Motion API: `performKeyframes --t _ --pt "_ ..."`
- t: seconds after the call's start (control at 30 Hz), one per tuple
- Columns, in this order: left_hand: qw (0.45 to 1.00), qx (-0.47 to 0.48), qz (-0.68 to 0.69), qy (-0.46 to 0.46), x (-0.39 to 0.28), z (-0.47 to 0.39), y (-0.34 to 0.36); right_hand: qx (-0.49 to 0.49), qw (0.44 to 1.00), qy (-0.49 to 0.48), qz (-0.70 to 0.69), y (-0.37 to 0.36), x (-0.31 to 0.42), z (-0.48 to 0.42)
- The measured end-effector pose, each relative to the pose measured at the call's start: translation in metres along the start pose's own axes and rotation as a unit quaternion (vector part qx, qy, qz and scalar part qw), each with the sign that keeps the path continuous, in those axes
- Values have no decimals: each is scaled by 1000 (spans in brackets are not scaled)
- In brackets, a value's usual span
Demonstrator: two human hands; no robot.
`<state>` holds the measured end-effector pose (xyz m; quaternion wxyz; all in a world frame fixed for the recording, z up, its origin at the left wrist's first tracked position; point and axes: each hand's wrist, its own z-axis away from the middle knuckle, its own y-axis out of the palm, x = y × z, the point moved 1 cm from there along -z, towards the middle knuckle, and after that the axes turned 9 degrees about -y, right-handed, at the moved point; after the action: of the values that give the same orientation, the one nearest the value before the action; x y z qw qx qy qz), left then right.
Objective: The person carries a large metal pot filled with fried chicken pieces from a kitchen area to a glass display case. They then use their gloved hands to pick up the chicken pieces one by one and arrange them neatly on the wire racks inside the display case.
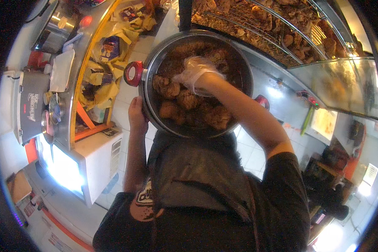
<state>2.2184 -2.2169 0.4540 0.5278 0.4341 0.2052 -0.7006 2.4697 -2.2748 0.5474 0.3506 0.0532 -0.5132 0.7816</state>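
Note:
A large round metal pot (147, 108) with red-trimmed side handles is in front of my torso. Several pieces of browned, apparently fried meat (189, 100) lie inside it. My right hand (197, 74), in a clear plastic glove, reaches down into the pot among the pieces; its fingertips are partly hidden, and whether it grips a piece cannot be told. My left hand (138, 115) is at the pot's left outer side, below the red handle (134, 73), its fingers partly hidden behind the wall.
A lit display case with wire racks (271, 15) of browned meat stands beyond the pot to the right, its glass panel (349, 85) beside it. On the left are a metal counter (70, 104), shelves with yellow packaging (105, 94), and a white appliance (97, 163).

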Motion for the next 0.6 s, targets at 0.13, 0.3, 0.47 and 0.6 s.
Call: performKeyframes --t 0.13,0.3,0.47,0.6 --pt "999 4 -47 15 1 0 -2 -56 996 -15 -61 -4 -14 1" --pt "999 8 -16 29 4 -2 2 -199 928 -99 -298 -39 -57 33" --pt "999 14 19 -21 0 -5 6 -348 664 -41 -661 -104 -106 43" --pt "1000 17 9 -13 -1 -5 6 -407 874 129 -230 -112 -135 45"
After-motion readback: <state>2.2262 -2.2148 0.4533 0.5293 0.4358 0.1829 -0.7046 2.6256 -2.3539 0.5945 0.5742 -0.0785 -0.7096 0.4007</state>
